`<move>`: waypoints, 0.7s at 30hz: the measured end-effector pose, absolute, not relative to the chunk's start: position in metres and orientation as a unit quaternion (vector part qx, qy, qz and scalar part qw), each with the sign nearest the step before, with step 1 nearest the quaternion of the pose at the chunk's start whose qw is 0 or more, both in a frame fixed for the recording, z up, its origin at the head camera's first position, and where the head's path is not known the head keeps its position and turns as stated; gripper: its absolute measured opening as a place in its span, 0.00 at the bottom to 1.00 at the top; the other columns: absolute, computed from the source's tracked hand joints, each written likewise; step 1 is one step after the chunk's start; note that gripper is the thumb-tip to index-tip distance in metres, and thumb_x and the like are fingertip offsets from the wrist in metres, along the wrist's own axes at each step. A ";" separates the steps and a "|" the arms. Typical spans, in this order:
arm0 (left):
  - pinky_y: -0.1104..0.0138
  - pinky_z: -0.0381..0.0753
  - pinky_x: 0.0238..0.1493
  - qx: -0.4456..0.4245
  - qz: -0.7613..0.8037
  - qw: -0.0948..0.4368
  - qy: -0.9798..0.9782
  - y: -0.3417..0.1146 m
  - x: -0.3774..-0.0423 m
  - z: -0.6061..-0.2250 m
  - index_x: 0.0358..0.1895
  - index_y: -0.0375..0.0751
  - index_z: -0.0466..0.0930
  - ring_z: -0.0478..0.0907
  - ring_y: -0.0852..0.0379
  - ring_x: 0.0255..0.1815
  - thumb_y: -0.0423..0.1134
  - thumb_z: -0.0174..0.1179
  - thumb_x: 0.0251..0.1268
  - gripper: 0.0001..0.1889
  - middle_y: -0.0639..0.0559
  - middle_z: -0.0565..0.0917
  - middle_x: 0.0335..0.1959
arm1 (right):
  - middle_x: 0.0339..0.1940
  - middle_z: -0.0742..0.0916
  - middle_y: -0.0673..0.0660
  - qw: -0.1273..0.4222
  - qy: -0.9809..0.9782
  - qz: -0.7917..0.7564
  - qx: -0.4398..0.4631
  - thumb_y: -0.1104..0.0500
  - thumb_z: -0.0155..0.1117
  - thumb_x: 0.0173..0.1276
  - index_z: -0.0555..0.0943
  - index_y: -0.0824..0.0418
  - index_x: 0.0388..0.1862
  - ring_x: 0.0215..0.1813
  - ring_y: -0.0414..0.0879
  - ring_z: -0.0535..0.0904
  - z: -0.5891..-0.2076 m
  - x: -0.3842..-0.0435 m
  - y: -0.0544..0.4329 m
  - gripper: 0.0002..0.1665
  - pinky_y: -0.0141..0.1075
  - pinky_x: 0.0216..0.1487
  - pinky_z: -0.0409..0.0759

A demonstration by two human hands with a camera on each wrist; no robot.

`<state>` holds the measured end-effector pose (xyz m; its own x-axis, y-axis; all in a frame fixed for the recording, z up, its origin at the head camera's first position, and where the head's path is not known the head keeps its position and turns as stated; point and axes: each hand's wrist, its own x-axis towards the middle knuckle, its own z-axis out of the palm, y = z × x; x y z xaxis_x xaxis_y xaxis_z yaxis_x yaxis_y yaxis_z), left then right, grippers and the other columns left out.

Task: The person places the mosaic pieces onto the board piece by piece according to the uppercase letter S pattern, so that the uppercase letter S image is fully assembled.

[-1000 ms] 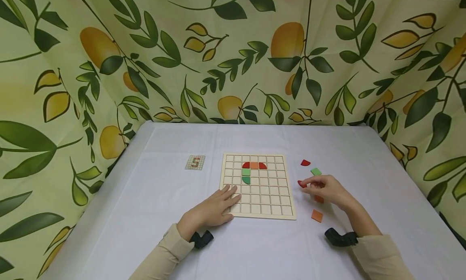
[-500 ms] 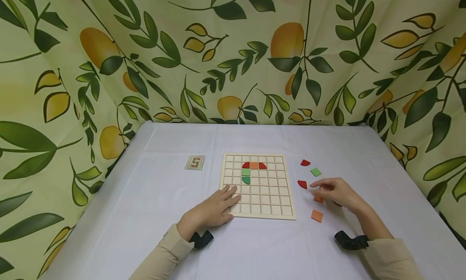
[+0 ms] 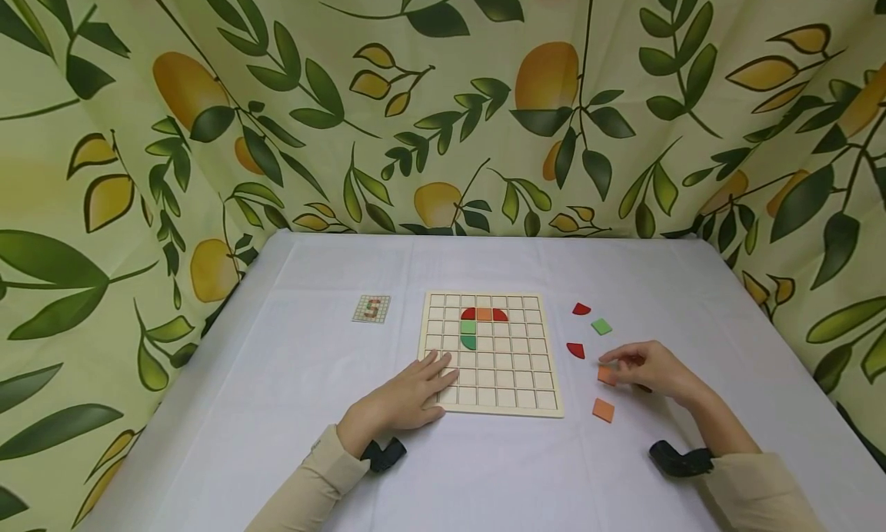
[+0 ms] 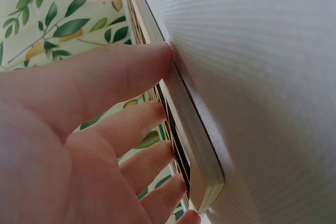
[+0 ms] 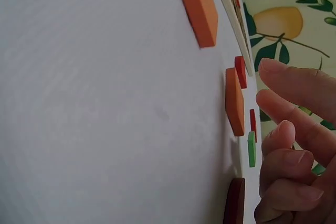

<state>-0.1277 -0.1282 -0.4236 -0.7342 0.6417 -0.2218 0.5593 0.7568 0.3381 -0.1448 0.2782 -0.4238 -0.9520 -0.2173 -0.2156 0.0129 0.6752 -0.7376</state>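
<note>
presently, the right hand (image 3: 647, 368) is nearer: the orange square (image 3: 605, 374), the farther of 2 loose ones, lies flat on the table (image 3: 311, 363) beneath its fingers, untouched, with no long axis. these fingers are bent, tips apart, holding nothing; the left hand (image 3: 408, 397) rests with spread fingers on the board (image 3: 515, 363).

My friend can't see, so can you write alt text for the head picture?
A person's left hand rests on a grid board holding five coloured pieces. The right hand hovers by loose pieces; a card lies left of the board.
</note>
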 end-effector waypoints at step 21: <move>0.48 0.56 0.79 0.334 0.133 0.166 0.918 -0.129 -0.129 -0.422 0.74 0.43 0.60 0.48 0.41 0.81 0.43 0.55 0.70 0.31 0.42 0.55 0.78 | 0.21 0.74 0.49 0.157 0.919 -0.357 -0.057 0.59 0.75 0.53 0.85 0.69 0.46 0.23 0.37 0.65 -0.431 -0.149 0.288 0.22 0.27 0.21 0.62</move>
<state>-0.1288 -0.1294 -0.4224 -0.7222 0.6570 -0.2163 0.5685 0.7420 0.3554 -0.1491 0.2879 -0.4315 -0.9443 -0.2171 -0.2473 0.0065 0.7391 -0.6736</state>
